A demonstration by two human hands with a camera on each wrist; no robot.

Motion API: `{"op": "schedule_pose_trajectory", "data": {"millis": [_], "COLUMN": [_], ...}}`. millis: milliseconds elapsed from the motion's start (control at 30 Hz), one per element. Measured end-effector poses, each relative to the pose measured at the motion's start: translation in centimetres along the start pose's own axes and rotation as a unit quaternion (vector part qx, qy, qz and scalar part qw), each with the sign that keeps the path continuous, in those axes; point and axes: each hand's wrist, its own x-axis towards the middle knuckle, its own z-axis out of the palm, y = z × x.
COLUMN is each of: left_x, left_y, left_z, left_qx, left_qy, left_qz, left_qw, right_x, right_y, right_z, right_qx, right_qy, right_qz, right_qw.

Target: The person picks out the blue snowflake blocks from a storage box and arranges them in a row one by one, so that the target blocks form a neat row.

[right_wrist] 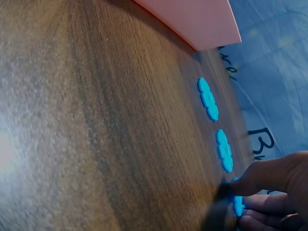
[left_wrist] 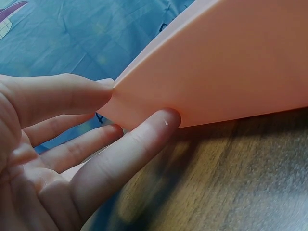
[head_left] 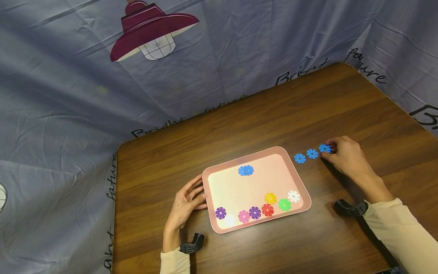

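My right hand [head_left: 350, 158] pinches a blue notched plastic disc [head_left: 324, 148] at the right end of a short row on the table. In the right wrist view, thumb and fingers are at the edges of that blue disc [right_wrist: 237, 204]. Beside it lie a middle blue disc [head_left: 312, 153] and another blue disc [head_left: 299, 158] nearest the tray. My left hand [head_left: 183, 205] touches the left side of the pink tray [head_left: 213, 222] with spread, mostly straight fingers. In the left wrist view, fingertips [left_wrist: 166, 118] rest against the tray's outer wall [left_wrist: 216, 62].
Inside the tray, two blue discs [head_left: 245, 170] overlap near the far side. Along its near side lie purple [head_left: 220, 213], pink [head_left: 244, 217], red [head_left: 267, 210], yellow [head_left: 270, 198], green [head_left: 284, 205] and white discs [head_left: 293, 196]. A curtain [head_left: 222, 57] hangs behind the wooden table [head_left: 164, 163].
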Motion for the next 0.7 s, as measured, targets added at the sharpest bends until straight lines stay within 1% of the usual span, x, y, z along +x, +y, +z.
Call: {"op": "schedule_pose_trajectory", "data": {"millis": [700], "left_x": [0.03], "left_y": [-0.06], "left_z": [0.03], "left_qx": [-0.003], "left_qy": [0.005], "left_qz": [-0.004], "left_qw": [1.0], "right_x": [0.1], "right_y": [-0.17], "right_z": [0.05], "right_qx": [0.002], "right_qy": [-0.004], "right_qz": [-0.002], "right_qw": [1.0]}}
